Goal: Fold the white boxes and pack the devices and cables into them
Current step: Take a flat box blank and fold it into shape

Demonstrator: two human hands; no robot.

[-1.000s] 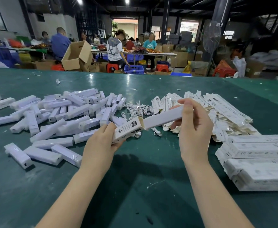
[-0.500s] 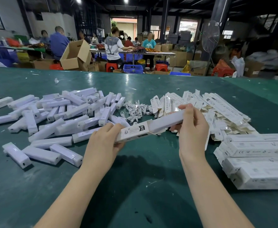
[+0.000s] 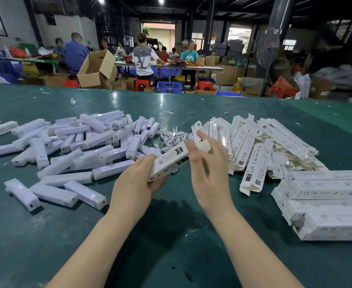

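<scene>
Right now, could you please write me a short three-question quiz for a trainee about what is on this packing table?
1. True or false: the left hand holds a white box above the green table.
2. Which pile lies nearest the cables on the person's left? A) loose white devices B) flat unfolded boxes C) stacked finished boxes
3. Fill in: the right hand is at the box's ____ end, far or near?

Key: 1 true; 2 A; 3 far.
</scene>
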